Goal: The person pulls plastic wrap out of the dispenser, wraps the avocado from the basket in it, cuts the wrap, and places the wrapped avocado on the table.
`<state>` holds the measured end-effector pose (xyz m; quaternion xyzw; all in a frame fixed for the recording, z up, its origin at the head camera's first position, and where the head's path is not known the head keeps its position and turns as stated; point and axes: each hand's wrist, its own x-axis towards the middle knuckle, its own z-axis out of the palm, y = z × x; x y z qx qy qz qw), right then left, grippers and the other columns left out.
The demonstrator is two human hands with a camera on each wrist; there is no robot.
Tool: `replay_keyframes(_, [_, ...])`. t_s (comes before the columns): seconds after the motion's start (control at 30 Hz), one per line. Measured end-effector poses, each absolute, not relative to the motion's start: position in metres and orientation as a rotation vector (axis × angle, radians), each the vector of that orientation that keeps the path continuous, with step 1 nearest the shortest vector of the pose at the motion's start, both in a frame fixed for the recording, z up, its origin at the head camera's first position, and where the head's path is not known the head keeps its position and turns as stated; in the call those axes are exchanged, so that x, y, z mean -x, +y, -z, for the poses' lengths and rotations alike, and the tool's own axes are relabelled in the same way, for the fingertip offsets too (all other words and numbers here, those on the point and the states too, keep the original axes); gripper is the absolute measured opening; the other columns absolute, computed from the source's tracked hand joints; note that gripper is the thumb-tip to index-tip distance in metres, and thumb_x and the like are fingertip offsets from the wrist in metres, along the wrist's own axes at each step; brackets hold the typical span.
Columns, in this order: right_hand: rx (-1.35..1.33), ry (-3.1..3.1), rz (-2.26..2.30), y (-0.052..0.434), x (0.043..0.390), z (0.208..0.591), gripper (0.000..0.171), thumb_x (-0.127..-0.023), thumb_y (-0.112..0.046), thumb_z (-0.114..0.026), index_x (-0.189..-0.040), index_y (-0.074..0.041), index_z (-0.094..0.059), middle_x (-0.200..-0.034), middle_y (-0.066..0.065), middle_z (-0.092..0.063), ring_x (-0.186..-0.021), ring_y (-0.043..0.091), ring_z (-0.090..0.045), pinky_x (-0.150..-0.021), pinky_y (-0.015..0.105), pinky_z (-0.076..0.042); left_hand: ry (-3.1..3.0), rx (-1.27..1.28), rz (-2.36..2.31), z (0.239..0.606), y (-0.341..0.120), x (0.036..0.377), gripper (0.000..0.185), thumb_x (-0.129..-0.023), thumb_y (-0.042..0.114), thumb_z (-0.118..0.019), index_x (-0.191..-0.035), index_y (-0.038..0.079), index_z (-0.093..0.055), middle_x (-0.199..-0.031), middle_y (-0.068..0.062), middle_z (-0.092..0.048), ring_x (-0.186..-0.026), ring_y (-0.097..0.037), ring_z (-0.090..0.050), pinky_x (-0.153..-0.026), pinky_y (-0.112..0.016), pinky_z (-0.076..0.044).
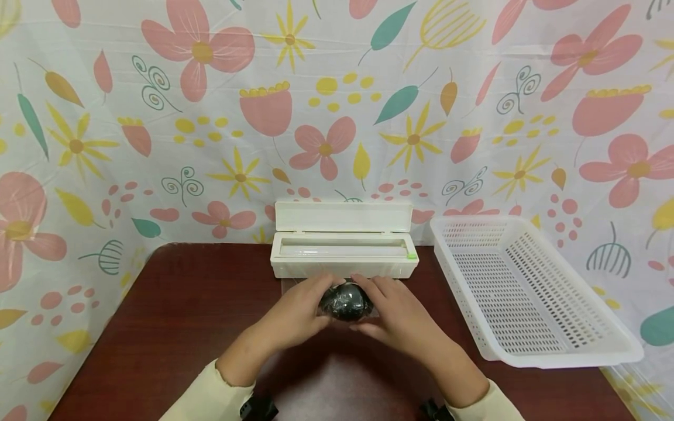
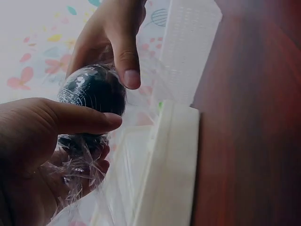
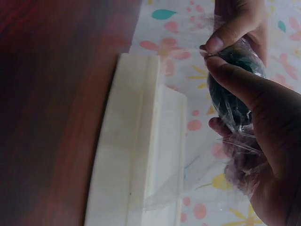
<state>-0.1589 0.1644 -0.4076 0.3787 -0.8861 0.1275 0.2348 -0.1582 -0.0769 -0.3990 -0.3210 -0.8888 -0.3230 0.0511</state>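
Sleeves (image 1: 207, 394) lie foremost; fingers (image 1: 372, 287) of left hand (image 1: 299, 310) and right hand (image 1: 401, 311) grasp a dark object (image 1: 346, 303). Wrapping appears underway; next move likely calls for tucking loose film (image 2: 77, 181).

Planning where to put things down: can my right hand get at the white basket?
Probably yes: the white basket sits to the right of the right hand, with bare tabletop between. That hand grips the dark, film-wrapped object, though, so it may need freeing first.
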Motion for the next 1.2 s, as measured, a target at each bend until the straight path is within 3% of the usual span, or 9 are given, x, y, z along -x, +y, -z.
replay_keyframes(0.2, [-1.004,-2.472,-0.374,0.162,0.155,0.413,0.096,-0.070,-0.050,-0.090,-0.149,-0.015,-0.048,-0.120,0.005,-0.063,-0.105,0.023,-0.063,-0.092,0.042,-0.052,-2.765,0.959,0.969,0.410,-0.078,0.158,0.059,-0.081,0.014,-0.084,-0.132,0.021,-0.054,-0.126,0.001,-0.065,-0.113,-0.014,-0.064,-0.096,-0.038,-0.054])
replay_keyframes(0.5, [-1.104,-2.365,-0.406,0.151,0.150,0.424,0.089,-0.070,-0.041,-0.092,-0.144,-0.012,-0.051,-0.134,0.011,-0.055,-0.118,0.028,-0.057,-0.100,0.048,-0.050,-2.841,0.938,1.065,0.419,-0.080,0.162,0.057,-0.083,0.019,-0.084,-0.131,0.021,-0.054,-0.127,0.002,-0.066,-0.113,-0.013,-0.063,-0.096,-0.038,-0.053])
replay_keyframes(0.77, [-1.042,-2.343,-0.395,0.145,0.152,0.433,0.079,-0.072,-0.034,-0.090,-0.138,-0.008,-0.054,-0.130,0.012,-0.057,-0.115,0.030,-0.060,-0.100,0.046,-0.051,-2.885,0.908,1.170,0.426,-0.083,0.170,0.058,-0.082,0.022,-0.084,-0.132,0.020,-0.056,-0.125,0.001,-0.068,-0.108,-0.014,-0.065,-0.093,-0.036,-0.053])
replay_keyframes(0.97, [-1.038,-2.328,-0.457,0.145,0.157,0.438,0.067,-0.074,-0.030,-0.089,-0.128,-0.005,-0.057,-0.125,0.011,-0.059,-0.112,0.027,-0.061,-0.099,0.043,-0.052,-2.898,0.879,1.134,0.428,-0.084,0.171,0.059,-0.078,0.026,-0.084,-0.131,0.019,-0.060,-0.123,-0.002,-0.068,-0.112,-0.020,-0.060,-0.098,-0.045,-0.045])
replay_keyframes(1.2, [-1.066,-2.382,-0.497,0.147,0.165,0.439,0.068,-0.071,-0.030,-0.092,-0.126,-0.006,-0.059,-0.123,0.009,-0.061,-0.114,0.026,-0.060,-0.097,0.046,-0.051,-2.859,0.857,0.890,0.428,-0.078,0.166,0.082,-0.078,0.025,-0.087,-0.149,0.012,-0.049,-0.135,-0.009,-0.058,-0.127,-0.032,-0.054,-0.106,-0.054,-0.039])
